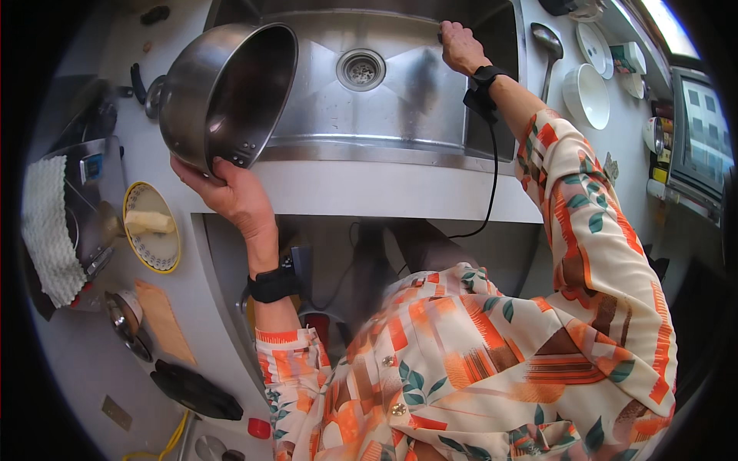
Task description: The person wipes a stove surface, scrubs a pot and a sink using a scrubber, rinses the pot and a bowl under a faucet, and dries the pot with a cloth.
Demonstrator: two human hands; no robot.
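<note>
My left hand (233, 193) grips the rim of a large stainless steel bowl-shaped pan (193, 98) near its riveted side, thumb inside the wall. The pan is tilted on its side over the left edge of the steel sink (346, 115), its mouth facing right, with a loop handle on its far side. Over the right part of the sink my right hand (461, 47) is closed, fingers curled round a small dark thing that is mostly hidden; I cannot tell what it is. The sink's drain strainer (361, 70) lies between the hands.
Right of the sink lie a steel ladle (548, 43), a white bowl (586, 96) and a white plate (594, 50). To the left stand a yellow-rimmed dish (151, 253) holding a pale yellow block, an orange cloth (166, 322) and a textured white cloth (52, 230). A cable hangs from my right wrist.
</note>
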